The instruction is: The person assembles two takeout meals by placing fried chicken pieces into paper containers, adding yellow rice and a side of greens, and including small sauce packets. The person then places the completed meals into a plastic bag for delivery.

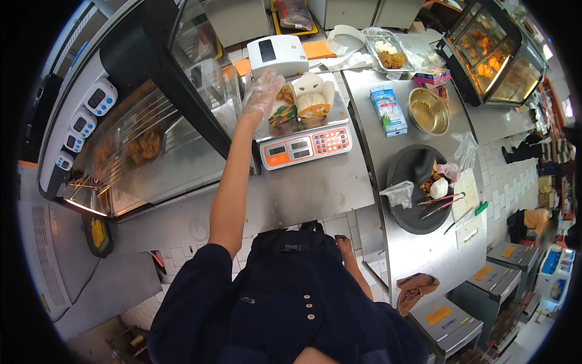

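My left hand (263,93), in a clear plastic glove, reaches to the left side of the metal tray on a digital scale (307,148). Its fingers are beside or on a printed food carton (283,113) holding fried chicken and something white; whether they grip it I cannot tell. Just right of that carton stands an open carton (313,102) with a white rounded item inside. Behind the scale is a white label printer (277,53). My right hand (343,243) hangs low by my right side, off the counter's edge, partly hidden and seemingly bare.
A glass display cabinet (159,136) with fried chicken rises at left. On the right steel table (377,159) are a blue box (388,110), a metal bowl (428,111), a black pan (400,182), red-handled tongs (443,199), a green-handled knife (481,208) and a brown cloth (418,289).
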Motion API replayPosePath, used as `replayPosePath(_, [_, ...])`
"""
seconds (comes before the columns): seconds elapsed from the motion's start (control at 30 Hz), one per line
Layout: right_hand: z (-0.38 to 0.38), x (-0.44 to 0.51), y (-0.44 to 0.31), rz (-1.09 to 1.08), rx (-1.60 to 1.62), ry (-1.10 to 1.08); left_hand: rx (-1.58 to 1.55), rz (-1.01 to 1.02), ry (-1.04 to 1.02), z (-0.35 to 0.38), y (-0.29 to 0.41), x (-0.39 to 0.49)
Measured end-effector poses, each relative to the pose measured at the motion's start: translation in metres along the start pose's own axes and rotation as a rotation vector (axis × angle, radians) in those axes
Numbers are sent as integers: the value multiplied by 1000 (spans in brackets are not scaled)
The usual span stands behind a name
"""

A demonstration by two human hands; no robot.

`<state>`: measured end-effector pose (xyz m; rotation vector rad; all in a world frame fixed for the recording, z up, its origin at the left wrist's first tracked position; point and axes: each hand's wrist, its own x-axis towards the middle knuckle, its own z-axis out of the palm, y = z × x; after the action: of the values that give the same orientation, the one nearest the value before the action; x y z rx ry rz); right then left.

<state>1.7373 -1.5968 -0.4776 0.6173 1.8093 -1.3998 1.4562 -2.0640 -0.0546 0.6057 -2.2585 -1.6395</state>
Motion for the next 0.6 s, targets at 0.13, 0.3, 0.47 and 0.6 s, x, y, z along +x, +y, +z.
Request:
replayPosePath(0.13, [8, 7, 3, -31, -54, 19, -139, 184, 170, -4, 4, -65])
replayPosePath(0.3, [8, -23, -81, -349, -583, -180, -293, 191, 54, -34, -16, -201])
replayPosePath(0.47, [11, -100, -235, -543, -422, -228, -353, -56, -6, -59, -29, -269])
replayPosePath(0.6, [35, -85, -332, -856, -590, 161, -649, -217, 82, -59, -28, -282])
